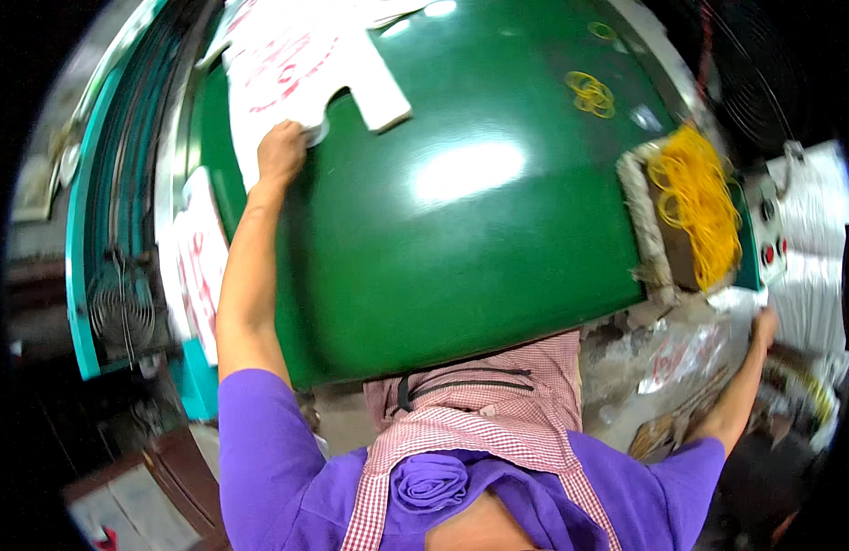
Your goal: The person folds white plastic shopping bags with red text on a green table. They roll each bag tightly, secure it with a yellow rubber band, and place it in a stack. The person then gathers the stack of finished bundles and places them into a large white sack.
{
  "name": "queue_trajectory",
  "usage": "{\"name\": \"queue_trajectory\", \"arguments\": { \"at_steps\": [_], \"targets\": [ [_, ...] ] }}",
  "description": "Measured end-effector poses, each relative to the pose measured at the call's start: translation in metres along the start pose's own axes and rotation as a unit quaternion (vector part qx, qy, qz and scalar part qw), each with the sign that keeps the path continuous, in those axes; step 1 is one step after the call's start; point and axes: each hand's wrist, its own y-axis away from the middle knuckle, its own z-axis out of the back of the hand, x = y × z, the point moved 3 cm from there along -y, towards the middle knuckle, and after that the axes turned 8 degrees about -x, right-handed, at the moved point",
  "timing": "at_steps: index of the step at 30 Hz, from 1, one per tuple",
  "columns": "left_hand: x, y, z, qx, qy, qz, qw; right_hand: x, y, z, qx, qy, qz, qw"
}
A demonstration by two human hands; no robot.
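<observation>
At the far left of the green table [378, 266], my left hand [282, 151] is closed on the near edge of a stack of white plastic bags [286, 64] with red print. The stack lies flat, its cut-out handle strip pointing toward me beside the hand. My right hand [764, 328] reaches out low on the right, past the table's corner. Its fingers are closed at the end of a white plastic piece [736, 299], just below a box of yellow rubber bands [695, 207].
Loose rubber bands [590, 95] lie at the table's far right. Another printed white bag stack [199, 262] hangs by the left edge. A control box with red buttons [769, 243] and white bundles [810, 285] stand at the right. A clear printed bag [681, 358] lies below.
</observation>
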Motion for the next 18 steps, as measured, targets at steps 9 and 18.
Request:
{"name": "queue_trajectory", "arguments": {
  "at_steps": [9, 18],
  "targets": [
    [-0.136, 0.148, 0.094, 0.050, 0.266, -0.097, 0.958, 0.153, 0.107, 0.229, -0.355, -0.588, -0.030, 0.726],
    [-0.114, 0.294, 0.151, 0.209, 0.125, -0.012, 0.970, 0.451, 0.436, 0.275, 0.067, -0.142, 0.786, 0.598]
  ]
}}
